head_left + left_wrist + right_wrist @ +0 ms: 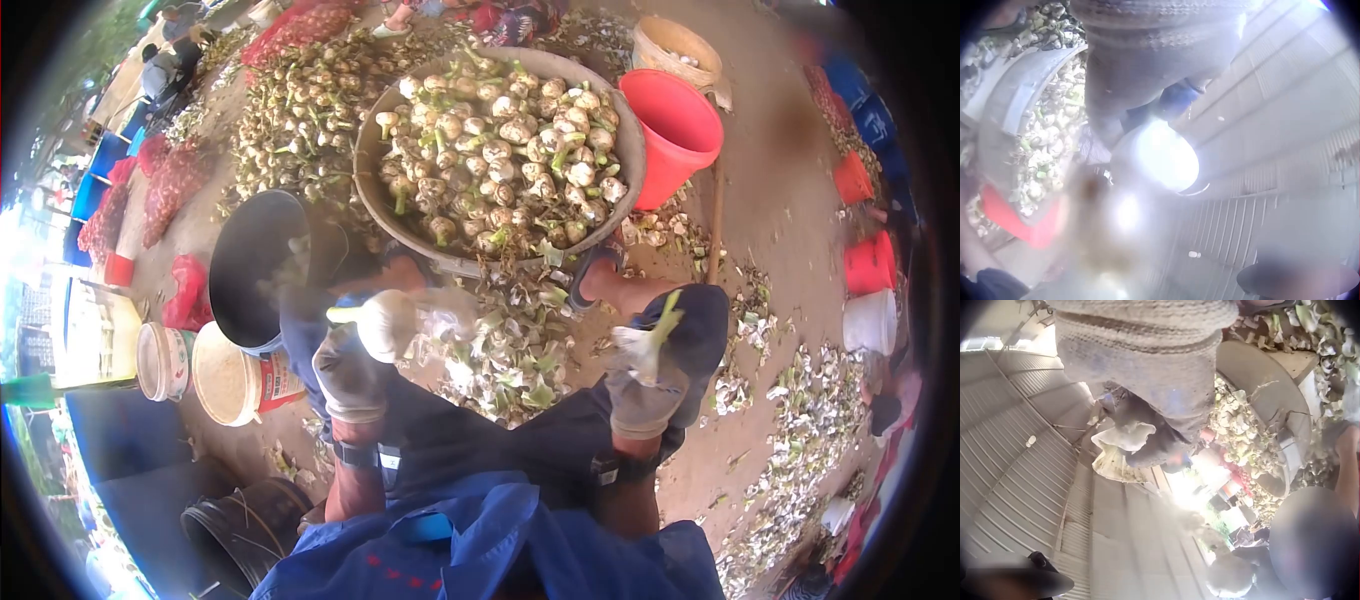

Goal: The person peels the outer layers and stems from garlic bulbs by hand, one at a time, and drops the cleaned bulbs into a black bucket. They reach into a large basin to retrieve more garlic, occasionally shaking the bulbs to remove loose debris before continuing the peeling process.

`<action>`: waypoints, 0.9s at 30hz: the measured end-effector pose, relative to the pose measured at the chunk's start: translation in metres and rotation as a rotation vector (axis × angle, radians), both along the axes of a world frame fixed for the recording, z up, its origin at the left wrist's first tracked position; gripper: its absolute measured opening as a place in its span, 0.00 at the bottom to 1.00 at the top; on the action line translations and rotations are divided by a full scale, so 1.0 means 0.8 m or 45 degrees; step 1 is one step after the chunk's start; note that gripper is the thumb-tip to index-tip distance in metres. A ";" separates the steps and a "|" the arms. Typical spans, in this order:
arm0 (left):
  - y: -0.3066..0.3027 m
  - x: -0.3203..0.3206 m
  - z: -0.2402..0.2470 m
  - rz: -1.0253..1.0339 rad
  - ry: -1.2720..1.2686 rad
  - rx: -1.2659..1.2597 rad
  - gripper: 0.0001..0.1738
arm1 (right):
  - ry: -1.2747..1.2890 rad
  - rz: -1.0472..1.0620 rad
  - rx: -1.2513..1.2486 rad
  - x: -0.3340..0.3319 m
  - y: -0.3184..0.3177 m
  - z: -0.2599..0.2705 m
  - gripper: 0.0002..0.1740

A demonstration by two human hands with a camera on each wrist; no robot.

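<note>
My left hand (348, 382), in a grey knit glove, grips a white garlic bulb (388, 326) over my left knee, its short green stem pointing left. The same bulb (1163, 159) shows bright below the glove in the left wrist view. A pale blur hangs just right of the bulb in the head view. My gloved right hand (645, 398), above my right knee, pinches loose garlic skin (640, 348) with a green strip upward. That papery skin (1119, 450) sits at the fingertips in the right wrist view. Ahead stands a wide basin (372, 165) heaped with untrimmed garlic bulbs (500, 150).
A black bucket (250, 265) tilts by my left knee, with white buckets (220, 375) beyond it. A red bucket (665, 130) touches the basin's right side. Garlic peelings (515, 350) cover the ground between my legs. More garlic (300, 120) lies piled behind left.
</note>
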State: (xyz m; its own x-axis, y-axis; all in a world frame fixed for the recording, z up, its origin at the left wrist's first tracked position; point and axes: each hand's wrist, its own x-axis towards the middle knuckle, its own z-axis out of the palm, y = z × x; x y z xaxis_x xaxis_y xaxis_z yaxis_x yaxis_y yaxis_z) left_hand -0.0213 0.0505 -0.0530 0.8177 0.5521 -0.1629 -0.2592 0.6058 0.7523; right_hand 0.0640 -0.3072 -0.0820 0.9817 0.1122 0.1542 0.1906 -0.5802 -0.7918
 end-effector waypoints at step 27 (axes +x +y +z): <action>-0.034 0.020 -0.014 -0.238 0.163 0.567 0.10 | 0.540 0.935 1.828 0.019 0.106 0.088 0.14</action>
